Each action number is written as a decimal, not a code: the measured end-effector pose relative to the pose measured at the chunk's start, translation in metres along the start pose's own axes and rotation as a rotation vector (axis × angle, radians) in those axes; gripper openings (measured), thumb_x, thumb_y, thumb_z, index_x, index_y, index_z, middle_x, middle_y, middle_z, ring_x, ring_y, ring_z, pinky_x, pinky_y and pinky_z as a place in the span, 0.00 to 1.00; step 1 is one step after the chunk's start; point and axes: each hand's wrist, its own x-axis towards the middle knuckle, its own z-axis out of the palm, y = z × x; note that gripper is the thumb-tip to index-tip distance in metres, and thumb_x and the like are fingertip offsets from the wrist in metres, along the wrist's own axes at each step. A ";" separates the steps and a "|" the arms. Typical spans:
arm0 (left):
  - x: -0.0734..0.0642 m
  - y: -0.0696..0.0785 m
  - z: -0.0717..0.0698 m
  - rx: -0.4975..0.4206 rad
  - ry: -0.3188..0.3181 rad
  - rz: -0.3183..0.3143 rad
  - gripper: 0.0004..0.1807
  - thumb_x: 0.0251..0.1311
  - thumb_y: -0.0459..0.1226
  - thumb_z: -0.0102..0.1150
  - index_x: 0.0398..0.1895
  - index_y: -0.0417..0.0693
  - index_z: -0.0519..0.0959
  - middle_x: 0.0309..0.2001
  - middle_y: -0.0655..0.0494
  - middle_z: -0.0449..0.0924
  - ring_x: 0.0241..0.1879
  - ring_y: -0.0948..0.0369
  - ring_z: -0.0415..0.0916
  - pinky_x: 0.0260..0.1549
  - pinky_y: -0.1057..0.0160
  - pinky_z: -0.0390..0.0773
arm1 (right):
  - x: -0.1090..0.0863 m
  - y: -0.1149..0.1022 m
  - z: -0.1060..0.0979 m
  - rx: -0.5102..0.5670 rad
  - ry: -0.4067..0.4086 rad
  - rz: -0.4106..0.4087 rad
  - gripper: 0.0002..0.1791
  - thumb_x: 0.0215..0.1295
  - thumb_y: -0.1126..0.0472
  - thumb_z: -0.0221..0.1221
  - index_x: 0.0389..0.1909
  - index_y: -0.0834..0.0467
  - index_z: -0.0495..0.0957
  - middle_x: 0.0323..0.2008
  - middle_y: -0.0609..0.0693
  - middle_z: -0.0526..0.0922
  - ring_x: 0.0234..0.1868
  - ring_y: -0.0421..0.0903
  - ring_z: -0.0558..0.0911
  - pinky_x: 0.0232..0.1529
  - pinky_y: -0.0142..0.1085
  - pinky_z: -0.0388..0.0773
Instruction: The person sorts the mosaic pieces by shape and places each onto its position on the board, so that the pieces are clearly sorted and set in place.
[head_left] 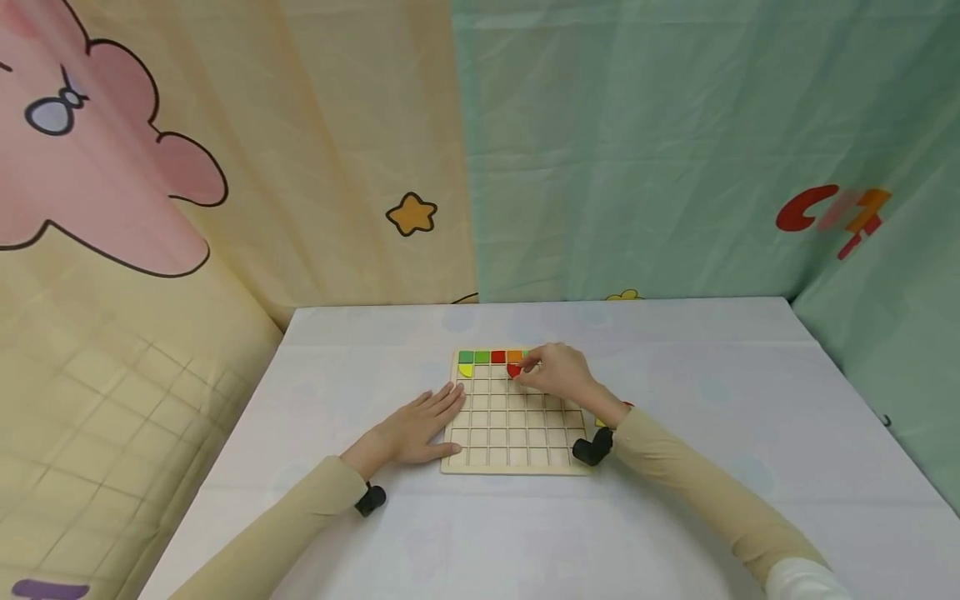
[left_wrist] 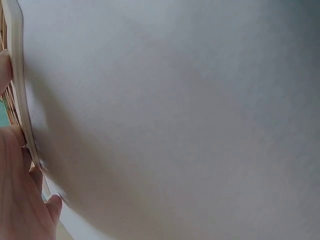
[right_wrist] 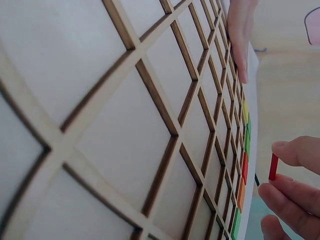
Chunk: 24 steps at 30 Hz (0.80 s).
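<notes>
A pale wooden board (head_left: 498,415) with a grid of square cells lies on the table. My left hand (head_left: 420,425) rests on its left edge, fingers spread and straight; the left wrist view shows that hand (left_wrist: 20,195) against the board's side. Over the upper part of the grid, my right hand (head_left: 557,371) pinches a small red piece (head_left: 513,370) with a rounded edge. The right wrist view shows the red piece (right_wrist: 273,166) edge-on between thumb and fingers. Green (head_left: 467,357), red (head_left: 498,357) and orange (head_left: 514,357) squares fill top-row cells. Below them at left sits a rounded yellow piece (head_left: 466,371).
Right of the board, a yellow piece (head_left: 599,422) and a red piece (head_left: 628,404) show partly behind the right forearm. A white cloth covers the table (head_left: 375,342). Printed curtains (head_left: 337,150) hang behind and at both sides.
</notes>
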 end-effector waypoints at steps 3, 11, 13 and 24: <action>0.000 -0.001 0.000 0.005 0.001 0.002 0.47 0.67 0.64 0.36 0.77 0.45 0.42 0.78 0.52 0.36 0.78 0.54 0.34 0.74 0.49 0.47 | 0.004 -0.002 0.002 -0.003 -0.002 -0.003 0.15 0.54 0.47 0.68 0.37 0.53 0.87 0.34 0.47 0.88 0.25 0.39 0.80 0.18 0.29 0.70; 0.001 -0.001 0.000 0.001 0.003 0.003 0.47 0.66 0.65 0.36 0.77 0.46 0.42 0.78 0.52 0.36 0.78 0.54 0.34 0.74 0.49 0.47 | 0.013 -0.007 0.009 0.009 -0.014 -0.029 0.14 0.55 0.48 0.68 0.36 0.54 0.87 0.33 0.46 0.88 0.24 0.39 0.79 0.17 0.28 0.67; 0.001 -0.001 0.000 0.000 0.002 0.003 0.46 0.67 0.65 0.36 0.77 0.46 0.42 0.78 0.52 0.36 0.78 0.54 0.34 0.74 0.49 0.47 | 0.015 -0.009 0.010 0.011 -0.020 -0.037 0.14 0.55 0.49 0.68 0.36 0.54 0.87 0.33 0.47 0.88 0.22 0.39 0.78 0.17 0.28 0.65; 0.000 -0.001 0.000 0.003 0.005 0.012 0.46 0.67 0.64 0.36 0.77 0.45 0.42 0.78 0.51 0.36 0.78 0.54 0.34 0.74 0.49 0.47 | 0.027 -0.012 0.020 -0.002 -0.045 -0.037 0.15 0.55 0.49 0.68 0.38 0.54 0.87 0.34 0.45 0.88 0.29 0.39 0.82 0.25 0.30 0.75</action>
